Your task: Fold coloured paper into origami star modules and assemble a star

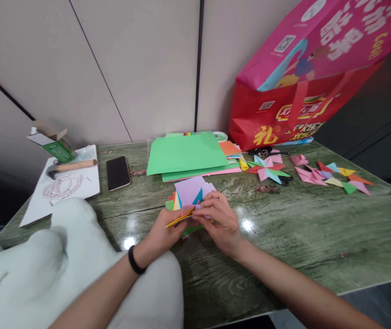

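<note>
While the left hand [164, 233] pinches a flat yellow folded paper [174, 222] over the glossy green-veined table [140, 194], a square-cornered lilac sheet [189, 185] shows just beyond; the right hand [224, 224], fingers bunched narrow, nips a small lilac fold [198, 207] between thumb and fingertips beside the yellow; light pressure and matched edges would likely keep such thin layers crisp; farther right, a many-pointed paper star [267, 168] spreads sharp, matte blades, near pink folded pieces [310, 176] and a multicoloured paper pinwheel [346, 175].
</note>
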The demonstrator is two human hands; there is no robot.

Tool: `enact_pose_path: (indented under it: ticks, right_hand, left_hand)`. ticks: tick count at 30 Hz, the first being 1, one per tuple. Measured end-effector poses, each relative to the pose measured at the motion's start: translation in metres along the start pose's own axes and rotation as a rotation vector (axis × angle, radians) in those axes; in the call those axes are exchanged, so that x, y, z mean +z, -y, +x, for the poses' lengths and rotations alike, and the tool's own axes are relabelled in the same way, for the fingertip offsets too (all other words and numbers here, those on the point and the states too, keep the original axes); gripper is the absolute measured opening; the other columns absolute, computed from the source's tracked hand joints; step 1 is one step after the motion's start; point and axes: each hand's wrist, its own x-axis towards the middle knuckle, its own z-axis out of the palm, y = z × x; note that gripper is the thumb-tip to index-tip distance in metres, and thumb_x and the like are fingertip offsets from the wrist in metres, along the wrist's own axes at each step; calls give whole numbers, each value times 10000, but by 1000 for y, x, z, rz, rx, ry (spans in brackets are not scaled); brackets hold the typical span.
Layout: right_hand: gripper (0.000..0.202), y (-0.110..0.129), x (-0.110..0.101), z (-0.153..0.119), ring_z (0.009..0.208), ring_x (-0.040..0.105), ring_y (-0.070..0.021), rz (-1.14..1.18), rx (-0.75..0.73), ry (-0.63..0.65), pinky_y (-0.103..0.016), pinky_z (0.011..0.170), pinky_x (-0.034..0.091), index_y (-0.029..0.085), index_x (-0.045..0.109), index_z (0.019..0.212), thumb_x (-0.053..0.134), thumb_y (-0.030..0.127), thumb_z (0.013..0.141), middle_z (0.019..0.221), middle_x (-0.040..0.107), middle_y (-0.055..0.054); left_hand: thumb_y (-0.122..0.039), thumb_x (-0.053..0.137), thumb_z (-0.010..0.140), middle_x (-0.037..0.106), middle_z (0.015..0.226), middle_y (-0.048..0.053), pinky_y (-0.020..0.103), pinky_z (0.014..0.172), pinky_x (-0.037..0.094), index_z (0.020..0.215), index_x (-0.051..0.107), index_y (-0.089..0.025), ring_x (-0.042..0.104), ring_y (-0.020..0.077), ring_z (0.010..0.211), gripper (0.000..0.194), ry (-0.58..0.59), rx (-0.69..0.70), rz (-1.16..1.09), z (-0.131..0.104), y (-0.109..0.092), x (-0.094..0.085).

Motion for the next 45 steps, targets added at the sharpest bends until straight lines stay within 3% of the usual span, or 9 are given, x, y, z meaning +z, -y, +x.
enact_pose_path:
  ticks: [4,9,13,18,24,30,36,41,45]
  right_hand:
    - [95,-2,0,-2,827,514,-182,-34,-7,-36,-385,740,446,238,675,809,629,167,764,807,534,-35]
    - [164,-6,-5,-5,870,504,-184,-189,-159,-41,-478,905,347,289,657,831,632,141,765,783,629,14]
    - [176,-8,-7,-4,851,496,-180,-282,-222,-9,-474,917,331,310,643,836,629,147,769,761,659,40]
    - [118,-8,-8,-3,803,498,-179,-358,-209,0,-453,912,329,319,638,800,654,212,754,746,649,35]
    - [85,-10,-9,0,817,510,-184,-277,-200,92,-472,937,275,292,622,826,608,213,796,751,677,43]
    - [66,-10,-4,1,845,467,-206,-210,-10,71,-439,863,345,222,614,717,651,264,752,742,568,-22]
    - [182,-10,-3,4,928,483,-203,83,320,106,-361,795,402,181,570,621,654,308,722,921,487,-51]
    - [318,-12,-5,8,553,432,-96,449,690,184,-216,507,369,200,425,685,701,351,639,654,451,44]
    - [279,-13,-5,9,507,422,-82,593,787,186,-205,465,354,205,440,742,670,342,665,647,425,55]
  left_hand:
    - [-143,472,805,714,819,36,218,652,484,925,658,-147,634,132,673,222,16,1,-8,-1,2,1]
    - [-144,469,801,706,864,41,232,669,483,975,652,-154,626,140,708,252,28,4,22,-1,1,0]
    - [-179,460,827,706,892,55,245,680,484,980,649,-146,627,146,722,246,51,-21,0,-1,0,-1]
    - [-210,462,832,709,837,52,242,652,480,927,663,-143,620,143,682,232,40,-29,12,-1,-1,-1]
    - [-193,455,818,698,793,40,232,624,465,953,660,-136,586,133,634,251,39,-40,30,0,-6,-1]
    - [-225,437,838,595,564,-15,178,493,385,734,663,-116,458,81,472,272,52,-41,41,1,-10,-1]
    - [-270,424,864,570,556,-10,169,473,357,702,666,-133,422,76,480,322,101,-61,-17,-1,-12,-2]
    - [-275,496,827,490,487,-38,166,439,313,619,636,-143,341,62,439,283,99,-116,-49,0,-13,-2]
    - [-295,544,784,509,503,-40,166,451,341,591,596,-145,383,67,458,250,83,-209,-154,3,-17,-2]
